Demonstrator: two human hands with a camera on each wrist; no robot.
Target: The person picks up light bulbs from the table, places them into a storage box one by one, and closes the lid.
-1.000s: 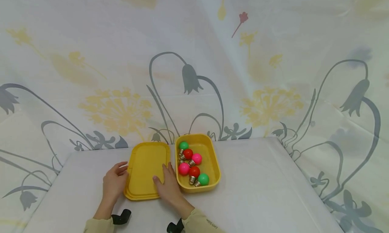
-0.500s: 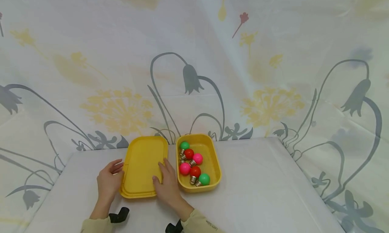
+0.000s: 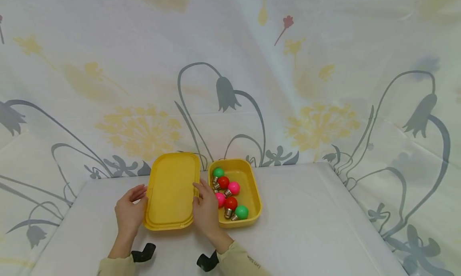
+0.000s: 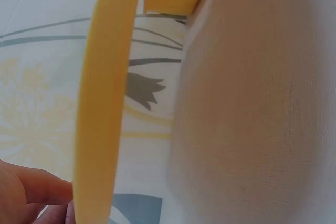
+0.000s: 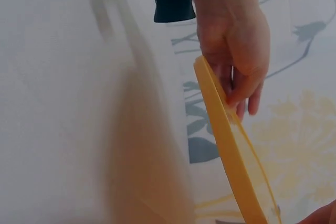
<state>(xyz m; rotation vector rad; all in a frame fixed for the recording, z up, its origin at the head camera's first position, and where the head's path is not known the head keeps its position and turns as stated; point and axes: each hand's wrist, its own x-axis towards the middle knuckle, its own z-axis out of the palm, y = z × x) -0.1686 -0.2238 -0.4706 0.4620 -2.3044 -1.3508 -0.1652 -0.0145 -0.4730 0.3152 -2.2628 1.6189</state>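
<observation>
A yellow rectangular plastic lid (image 3: 172,192) is raised off the table between my two hands, its far edge tilted up. My left hand (image 3: 130,212) holds its left edge with the fingers; in the left wrist view those fingers (image 4: 44,187) meet the rim of the lid (image 4: 102,103). At the right edge, my right hand (image 3: 208,208) pinches the lid, thumb on the upper face. The matching yellow box (image 3: 250,184) stands just right of that hand. Inside lie several round bulbs with metal screw bases: green (image 3: 241,212), red (image 3: 231,203) and pink (image 3: 233,187).
A white-covered table (image 3: 306,220) spreads under everything. Behind it hangs a pale cloth (image 3: 230,120) printed with grey and yellow flowers. Black wrist mounts (image 3: 144,253) sit by both cuffs.
From resting on the table, the lid has been lifted and tilted, its far edge now higher. My right hand has shifted slightly right, covering part of the box's near left side.
</observation>
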